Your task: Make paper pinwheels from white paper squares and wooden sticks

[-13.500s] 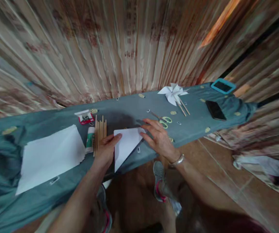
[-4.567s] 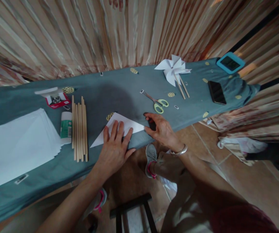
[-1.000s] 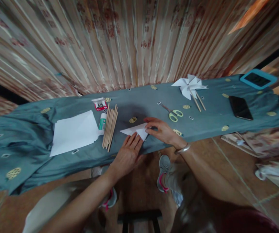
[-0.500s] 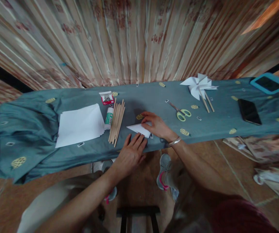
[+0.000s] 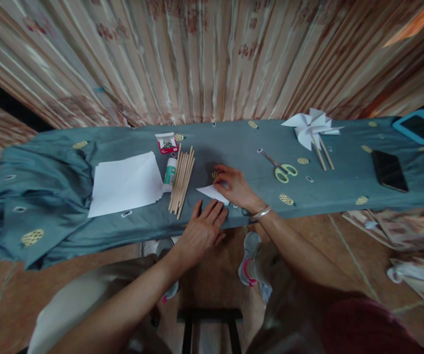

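A flat, empty left hand (image 5: 201,232) and curled right hand (image 5: 237,188), hold unclear, meet at folded paper (image 5: 209,191), center, near the front edge of the tablecloth (image 5: 230,142), open room above.

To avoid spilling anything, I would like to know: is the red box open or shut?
Open: the red box has its lid raised, and shiny pieces show inside.
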A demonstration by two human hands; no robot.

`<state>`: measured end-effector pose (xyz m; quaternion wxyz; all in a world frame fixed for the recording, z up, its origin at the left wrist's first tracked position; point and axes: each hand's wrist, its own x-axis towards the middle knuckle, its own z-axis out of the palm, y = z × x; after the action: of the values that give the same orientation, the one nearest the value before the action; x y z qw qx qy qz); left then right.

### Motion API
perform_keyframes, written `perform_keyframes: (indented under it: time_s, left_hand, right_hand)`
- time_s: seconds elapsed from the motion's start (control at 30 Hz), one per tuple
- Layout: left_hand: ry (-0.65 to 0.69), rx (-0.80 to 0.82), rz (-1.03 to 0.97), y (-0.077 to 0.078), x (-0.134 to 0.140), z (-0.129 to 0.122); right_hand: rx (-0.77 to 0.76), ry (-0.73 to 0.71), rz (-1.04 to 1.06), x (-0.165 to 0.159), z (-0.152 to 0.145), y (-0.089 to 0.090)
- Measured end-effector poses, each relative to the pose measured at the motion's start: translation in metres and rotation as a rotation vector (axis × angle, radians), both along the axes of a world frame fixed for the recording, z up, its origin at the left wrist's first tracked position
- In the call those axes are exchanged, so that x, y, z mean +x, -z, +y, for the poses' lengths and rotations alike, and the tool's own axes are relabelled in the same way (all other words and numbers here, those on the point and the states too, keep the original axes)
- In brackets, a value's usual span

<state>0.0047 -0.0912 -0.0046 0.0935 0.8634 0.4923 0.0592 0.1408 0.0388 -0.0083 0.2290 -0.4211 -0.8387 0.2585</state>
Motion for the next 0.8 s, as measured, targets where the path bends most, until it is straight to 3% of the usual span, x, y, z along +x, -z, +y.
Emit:
perform_keyframes:
  time_s: [0.47, 0.67, 0.8]
  left_hand:
    - [-0.001, 0.021, -0.029, 0.0, -0.002, 0.0]
    - [-0.084, 0.143, -0.084, -0.007, -0.009, 0.004]
    - [-0.119, 0.191, -0.084, -0.003, -0.013, 0.005]
  right_hand:
    - [0.037, 0.02, 0.01, -0.001, -0.001, 0.006]
    - [0.054, 0.009, 0.002, 0.0, -0.001, 0.006]
    - [0.048, 0.009, 0.003, -0.001, -0.001, 0.006]
